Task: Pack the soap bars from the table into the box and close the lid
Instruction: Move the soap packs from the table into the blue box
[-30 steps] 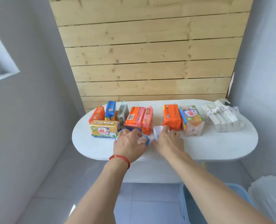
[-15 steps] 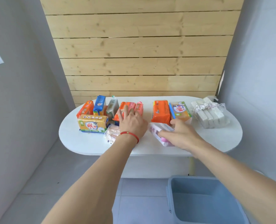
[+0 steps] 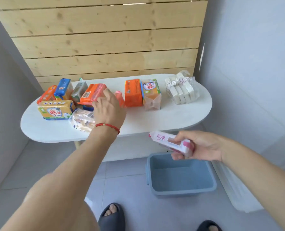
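Note:
Several wrapped soap bars lie on the white oval table [image 3: 155, 120]. My right hand [image 3: 200, 147] holds a pink-and-white soap pack [image 3: 170, 142] in the air, off the table's front edge and above the open blue box [image 3: 180, 175] on the floor. My left hand [image 3: 108, 107] reaches over the table with its fingers on an orange soap pack [image 3: 91, 95]; whether it grips the pack is unclear. A pale pack [image 3: 82, 120] lies just left of that wrist. The inside of the box that shows is bare.
Other packs: yellow [image 3: 55, 110], blue [image 3: 62, 86], a tall orange one [image 3: 132, 93], a yellow-green one [image 3: 151, 94] and a clear bundle of white bars [image 3: 181, 90] at the right. A white lid-like piece [image 3: 235, 189] leans by the right wall. My sandalled feet [image 3: 111, 215] stand near the box.
My right hand has lifted the pink-and-white pack off the table and carried it down over the box. My left hand has stayed at the orange pack. The view has tilted down.

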A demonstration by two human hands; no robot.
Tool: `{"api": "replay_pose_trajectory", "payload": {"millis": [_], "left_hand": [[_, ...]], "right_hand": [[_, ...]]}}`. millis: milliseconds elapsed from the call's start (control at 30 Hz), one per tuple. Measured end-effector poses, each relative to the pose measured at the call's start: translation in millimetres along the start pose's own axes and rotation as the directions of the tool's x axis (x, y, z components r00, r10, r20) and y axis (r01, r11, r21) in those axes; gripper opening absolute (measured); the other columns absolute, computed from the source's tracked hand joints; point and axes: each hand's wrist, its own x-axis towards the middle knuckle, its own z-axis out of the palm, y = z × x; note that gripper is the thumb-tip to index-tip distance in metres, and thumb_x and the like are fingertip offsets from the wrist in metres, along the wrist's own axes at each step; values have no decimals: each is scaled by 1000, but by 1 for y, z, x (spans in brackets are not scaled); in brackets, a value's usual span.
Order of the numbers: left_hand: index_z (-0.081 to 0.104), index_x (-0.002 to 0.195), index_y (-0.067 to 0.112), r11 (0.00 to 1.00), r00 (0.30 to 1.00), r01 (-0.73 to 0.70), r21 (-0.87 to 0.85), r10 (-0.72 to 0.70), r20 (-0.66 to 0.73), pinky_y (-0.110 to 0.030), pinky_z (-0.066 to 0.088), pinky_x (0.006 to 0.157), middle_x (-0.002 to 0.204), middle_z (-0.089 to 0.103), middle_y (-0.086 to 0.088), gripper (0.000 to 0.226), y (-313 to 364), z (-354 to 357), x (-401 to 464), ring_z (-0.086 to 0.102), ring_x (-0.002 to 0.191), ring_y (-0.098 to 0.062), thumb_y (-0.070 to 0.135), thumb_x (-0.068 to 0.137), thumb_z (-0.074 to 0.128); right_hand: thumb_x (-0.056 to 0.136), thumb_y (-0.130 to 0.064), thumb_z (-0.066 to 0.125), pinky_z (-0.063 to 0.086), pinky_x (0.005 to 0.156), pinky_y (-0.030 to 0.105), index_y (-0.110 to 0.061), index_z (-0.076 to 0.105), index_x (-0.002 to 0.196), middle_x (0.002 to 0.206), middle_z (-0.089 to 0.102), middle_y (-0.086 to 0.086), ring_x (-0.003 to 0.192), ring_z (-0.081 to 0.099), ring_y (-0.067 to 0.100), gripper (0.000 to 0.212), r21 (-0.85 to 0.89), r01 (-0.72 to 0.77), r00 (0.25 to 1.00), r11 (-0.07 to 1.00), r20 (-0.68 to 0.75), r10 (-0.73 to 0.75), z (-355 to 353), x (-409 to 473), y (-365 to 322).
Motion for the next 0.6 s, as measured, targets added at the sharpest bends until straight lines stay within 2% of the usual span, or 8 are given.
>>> {"api": "replay_pose_trajectory", "payload": {"millis": [100,167,233,300,367,433,533,600], "left_hand": [[49,134,5,921,986,133,-367,-159,-42,-45,41,89,110,66,-28,46,-5,-3,-83,59,106,-47,15,90,53],[53,133,7,678,925,381,-629,-278,261,-43,53,89,102,72,-19,40,3,13,-142,68,97,-37,8,93,48],[63,116,-2,267,663,748,-608,-260,702,-42,62,72,86,75,-17,33,15,43,-184,73,77,-30,-7,93,41],[62,102,-9,25,327,944,-328,-183,927,-42,61,63,81,70,-23,26,21,78,-200,69,68,-32,-16,90,39],[60,100,-8,93,208,976,-195,-154,966,-46,61,65,81,70,-24,26,22,113,-205,70,64,-32,-18,87,40],[64,99,-3,308,262,932,-192,-204,943,-47,63,69,84,73,-22,24,26,147,-198,72,67,-31,-11,86,45],[63,117,0,632,419,755,-172,-264,869,-49,59,88,116,70,-22,31,41,190,-178,70,102,-37,10,88,59],[55,130,2,780,446,617,-104,-238,863,-46,54,98,128,64,-19,44,51,211,-166,64,115,-36,17,89,62]], "right_hand": [[84,-18,75,50,56,28,-1,67,113,95,76,22,77,72,29,35,-199,-113,993,974,-61,103,-26,4,25],[79,-15,80,48,53,25,-2,67,104,80,74,14,64,70,22,31,-363,-155,983,919,-149,107,-42,14,44],[78,-17,84,51,56,25,-5,62,106,81,74,10,67,71,21,37,-412,-226,962,883,-235,137,-54,29,68],[84,-25,82,53,60,26,-11,58,104,89,73,8,72,71,21,35,-394,-278,939,876,-305,161,-63,42,87],[93,-28,73,53,60,29,-12,54,103,92,68,7,73,68,21,26,-353,-337,904,873,-379,196,-69,59,109],[99,-25,63,55,60,30,-12,53,108,92,66,7,71,68,20,20,-357,-380,875,854,-439,206,-72,76,127],[98,-16,56,59,84,37,-14,61,125,115,70,14,96,71,23,27,-515,-428,860,743,-485,159,-72,101,148],[100,-15,49,57,85,32,-10,60,130,121,70,16,103,69,24,32,-542,-436,848,719,-515,126,-69,115,158]]}}
